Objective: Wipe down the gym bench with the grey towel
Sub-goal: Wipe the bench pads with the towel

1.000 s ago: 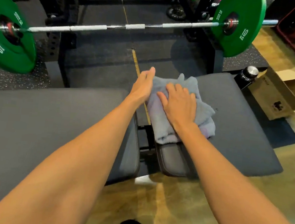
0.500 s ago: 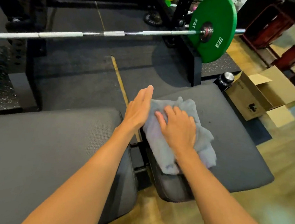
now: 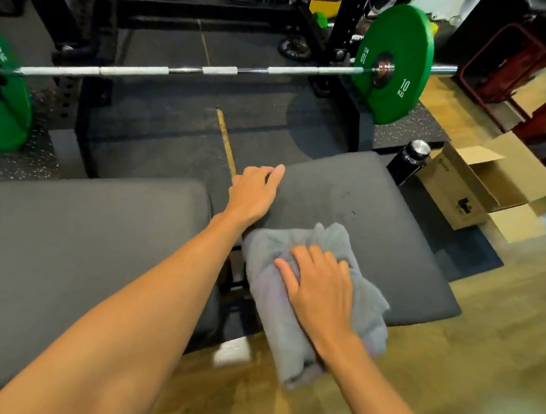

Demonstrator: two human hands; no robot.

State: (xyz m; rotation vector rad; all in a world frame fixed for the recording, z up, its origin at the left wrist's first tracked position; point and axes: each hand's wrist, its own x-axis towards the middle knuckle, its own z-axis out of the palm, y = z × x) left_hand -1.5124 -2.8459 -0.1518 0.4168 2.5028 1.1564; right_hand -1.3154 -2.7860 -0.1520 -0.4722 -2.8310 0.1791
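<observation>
The gym bench has two dark grey pads: a long back pad [image 3: 73, 242] on the left and a seat pad [image 3: 379, 216] on the right, with a gap between them. A crumpled grey towel [image 3: 267, 292] lies on the seat pad's near left part and hangs over its front edge. My right hand [image 3: 319, 288] presses flat on the towel, fingers spread. My left hand [image 3: 254, 193] rests on the seat pad's far left corner, fingers bent over the edge, clear of the towel.
A barbell [image 3: 184, 70] with green 10 kg plates [image 3: 394, 64] sits on a black rack beyond the bench. A black bottle [image 3: 409, 161] and an open cardboard box [image 3: 478, 188] stand right of the seat pad. Wooden floor lies in front.
My right hand has dragged the towel toward me, from the seat pad's far left to its near edge. My left hand has come off the towel and stayed at the far corner.
</observation>
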